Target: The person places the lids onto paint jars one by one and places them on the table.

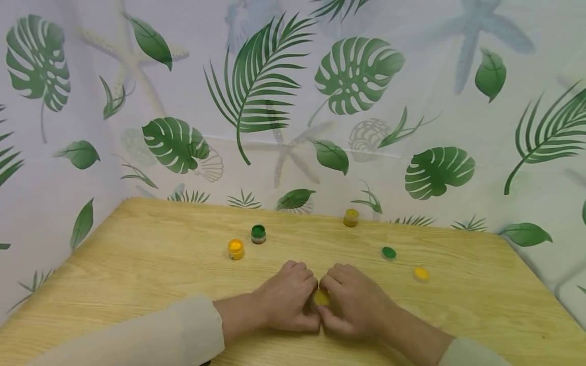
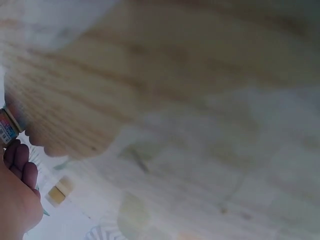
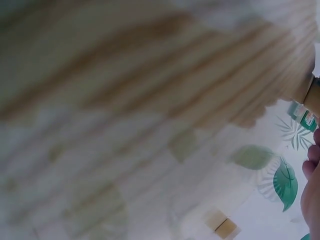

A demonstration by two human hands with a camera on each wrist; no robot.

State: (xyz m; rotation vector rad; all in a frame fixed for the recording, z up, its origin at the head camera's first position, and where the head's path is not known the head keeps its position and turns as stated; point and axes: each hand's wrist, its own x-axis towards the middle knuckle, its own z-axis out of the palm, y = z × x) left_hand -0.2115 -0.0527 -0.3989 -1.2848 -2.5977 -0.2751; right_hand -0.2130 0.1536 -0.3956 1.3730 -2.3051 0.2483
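Both hands meet near the front middle of the table around a small paint jar with a dull yellow top (image 1: 322,297). My left hand (image 1: 293,297) curls its fingers and thumb around the jar from the left. From the right, my right hand (image 1: 354,300) grips it with fingers bent and thumb at the near side. The hands cover most of the jar in the head view. At the left wrist view's edge, the jar (image 2: 7,131) shows a printed label above the left hand's curled fingers (image 2: 22,160). Only part of the right hand (image 3: 312,170) enters the right wrist view.
An open orange-yellow paint jar (image 1: 236,250) and an open green paint jar (image 1: 258,234) stand to the left, beyond the hands. A dull yellow jar (image 1: 351,218) stands near the back edge. A green lid (image 1: 388,253) and a yellow lid (image 1: 421,275) lie to the right.
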